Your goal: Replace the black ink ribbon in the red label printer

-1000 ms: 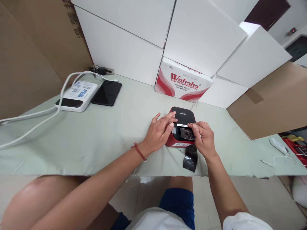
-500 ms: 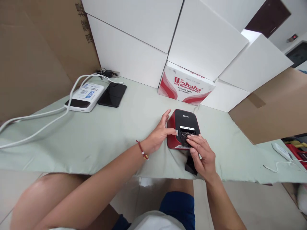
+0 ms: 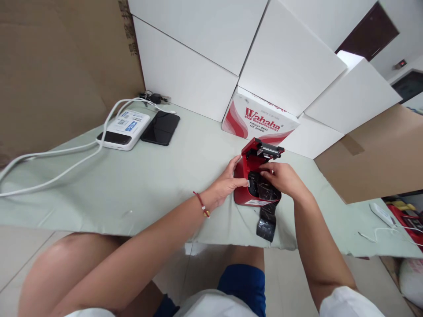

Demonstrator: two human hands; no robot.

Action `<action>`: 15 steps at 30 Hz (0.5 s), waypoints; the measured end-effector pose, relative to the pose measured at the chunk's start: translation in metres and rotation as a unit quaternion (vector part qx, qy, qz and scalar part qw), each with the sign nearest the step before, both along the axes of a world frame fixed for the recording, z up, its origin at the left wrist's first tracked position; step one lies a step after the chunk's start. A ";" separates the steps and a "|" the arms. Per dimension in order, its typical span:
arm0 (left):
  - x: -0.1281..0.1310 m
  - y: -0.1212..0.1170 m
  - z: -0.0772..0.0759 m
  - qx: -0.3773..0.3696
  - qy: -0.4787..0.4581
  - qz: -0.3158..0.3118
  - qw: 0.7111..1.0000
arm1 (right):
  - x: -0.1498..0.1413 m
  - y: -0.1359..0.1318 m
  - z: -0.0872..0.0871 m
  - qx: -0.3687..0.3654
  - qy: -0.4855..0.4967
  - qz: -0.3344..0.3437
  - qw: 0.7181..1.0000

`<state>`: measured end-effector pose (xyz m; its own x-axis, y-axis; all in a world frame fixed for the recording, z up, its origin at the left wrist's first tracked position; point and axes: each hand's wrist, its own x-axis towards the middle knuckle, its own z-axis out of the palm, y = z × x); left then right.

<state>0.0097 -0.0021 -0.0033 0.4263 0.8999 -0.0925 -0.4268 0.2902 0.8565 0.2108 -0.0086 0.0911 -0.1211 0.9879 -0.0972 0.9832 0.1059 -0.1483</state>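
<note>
A small red label printer (image 3: 241, 192) stands on the table with its lid (image 3: 264, 148) raised, showing the red inside. My left hand (image 3: 226, 182) grips its left side, the thumb on a grey tab (image 3: 247, 182) at the front corner and the other fingers along the wall. The fingers of my right hand (image 3: 282, 176) reach into the opening from the right, pinched together at the upper end of a shiny black strip (image 3: 267, 215). That strip runs out over the printer's front and lies down on the cloth. My right fingertips are partly hidden.
Behind the printer stands a Wahaba-type water carton (image 3: 261, 121) against stacked white boxes (image 3: 185, 66). To the left lie a white power bank (image 3: 127, 125) with a white cable (image 3: 105, 127), a black phone (image 3: 160, 127) and keys (image 3: 154, 97). Cardboard panels (image 3: 376, 154) flank the table.
The printer's lid has swung up from closed. My left hand moved from the top to the printer's left side; my right hand went from the front into the opening.
</note>
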 end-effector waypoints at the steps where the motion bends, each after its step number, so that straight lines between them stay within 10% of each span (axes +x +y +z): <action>1: 0.000 0.000 0.000 0.003 0.003 0.000 1.000 | -0.006 0.013 0.002 -0.052 -0.061 0.020 0.997; 8: 0.001 -0.002 -0.003 0.019 0.018 0.015 1.000 | -0.021 0.020 0.010 -0.107 -0.131 0.057 0.984; 15: -0.001 -0.003 0.003 0.007 0.029 0.018 0.999 | 0.077 -0.049 0.060 -0.005 0.033 -0.034 0.999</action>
<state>0.0088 -0.0050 -0.0005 0.3887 0.9155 -0.1032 -0.3867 0.2638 0.8837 0.2881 -0.0580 0.1509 -0.0595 0.9930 -0.1017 0.9763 0.0366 -0.2131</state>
